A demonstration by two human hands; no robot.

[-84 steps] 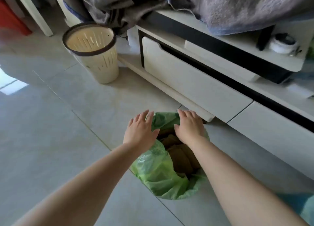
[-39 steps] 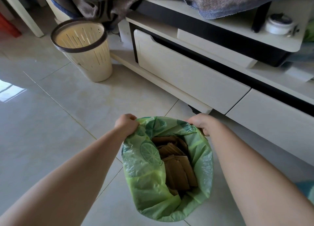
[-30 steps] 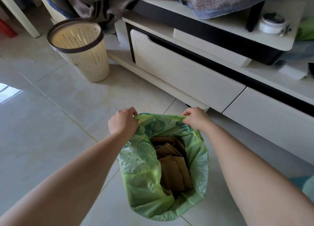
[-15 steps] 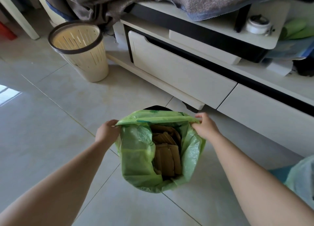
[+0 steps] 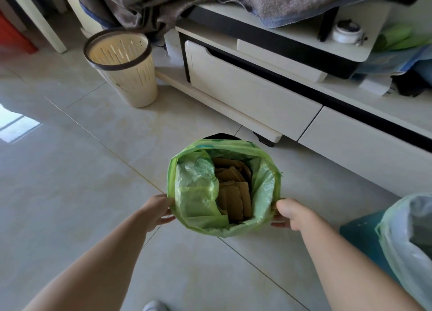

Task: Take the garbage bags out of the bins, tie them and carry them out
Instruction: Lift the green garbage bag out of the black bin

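Note:
A green garbage bag (image 5: 198, 193) printed with lime slices stands open on the tiled floor in the middle of the view. Brown cardboard pieces (image 5: 233, 189) lie inside it. My left hand (image 5: 156, 211) grips the near left part of the bag's rim. My right hand (image 5: 291, 213) grips the near right part of the rim. A dark bin edge (image 5: 221, 136) shows just behind the bag's far rim. A cream slotted bin (image 5: 124, 67) with a dark rim stands bagless at the upper left.
A white low cabinet with drawers (image 5: 247, 93) runs along the right behind the bag. Grey blankets (image 5: 163, 1) hang over its top. A second pale bag (image 5: 409, 245) sits at the right edge beside something teal (image 5: 360, 235). A red object (image 5: 14, 37) sits at the far left.
My hands have slid from the far side of the rim to the near sides. The bag's mouth now gapes wider and rounder.

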